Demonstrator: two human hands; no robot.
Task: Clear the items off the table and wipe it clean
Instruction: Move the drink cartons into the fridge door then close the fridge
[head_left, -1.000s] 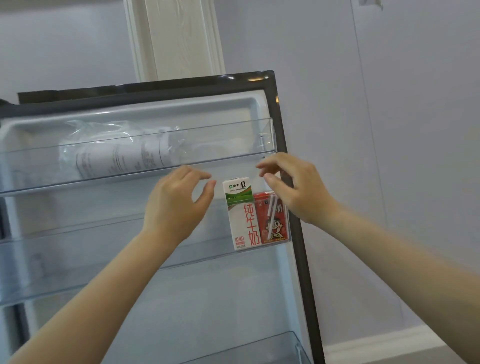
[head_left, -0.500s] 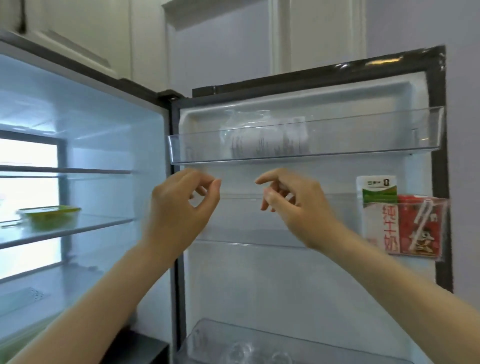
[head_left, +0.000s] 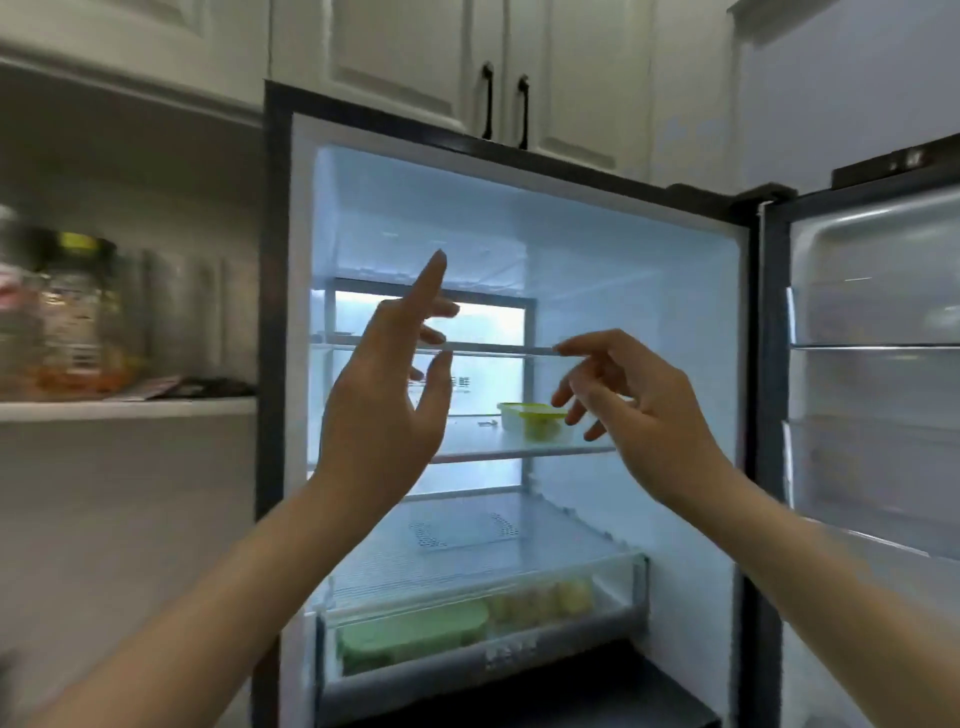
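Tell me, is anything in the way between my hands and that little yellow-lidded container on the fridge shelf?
Nothing visible blocks it. The yellow-lidded container sits alone on the glass shelf, fridge door swung open. Your right hand hovers beside it, and your left hand is raised in front; both hold nothing.

The fridge stands open, its door swung off to the right — a clear way in. Inside it, the upper space is bare; a yellow-lidded container sits on the middle shelf, right of centre — below that, a closed drawer.
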